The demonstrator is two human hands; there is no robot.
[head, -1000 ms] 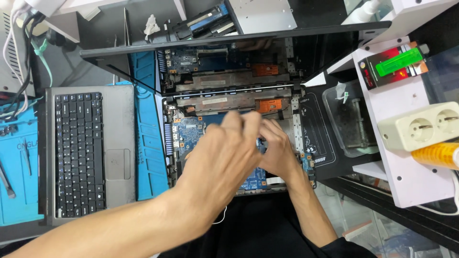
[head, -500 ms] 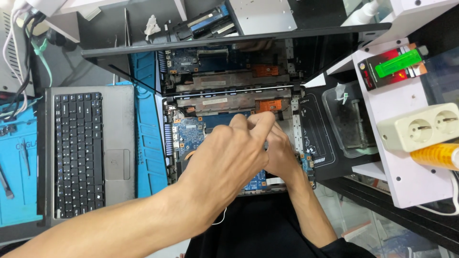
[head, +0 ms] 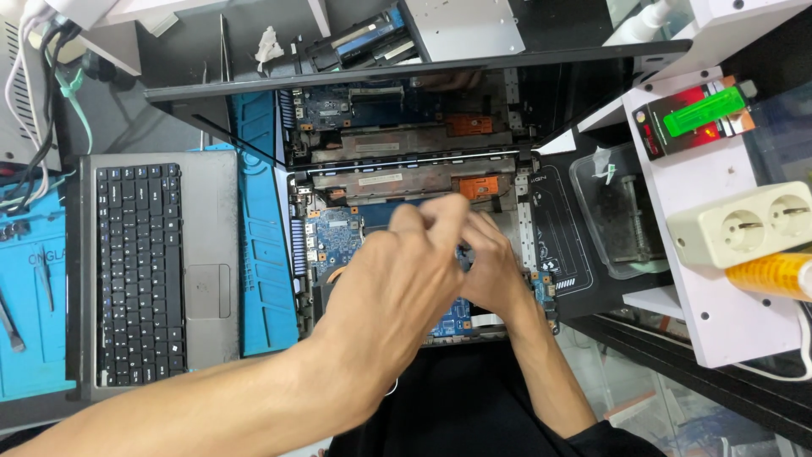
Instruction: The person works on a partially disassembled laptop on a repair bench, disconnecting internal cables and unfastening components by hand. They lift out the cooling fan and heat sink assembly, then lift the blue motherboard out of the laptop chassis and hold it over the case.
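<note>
Change: your left hand (head: 397, 271) is creeping a little toward the screen hinge compared with a moment ago; your right hand (head: 491, 267) is staying put beneath it.
Hands: both are curling over the blue circuit board (head: 334, 241) in the opened laptop (head: 524, 211); whether they are pinching anything, you cannot tell.
Around: a loose keyboard panel (head: 152, 271) is lying left on the blue mat (head: 262, 279); a socket strip (head: 744, 224) is sitting right.
In the way: your left hand is hiding the work spot.

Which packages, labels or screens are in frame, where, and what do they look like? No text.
Laptop screen: hinged open behind the opened laptop base, dark, glossy, reflecting the board.
Blister pack: right white shelf, red and black card holding a green oblong item.
Board labels: pale rectangular stickers on the metal strip above both hands.
</note>
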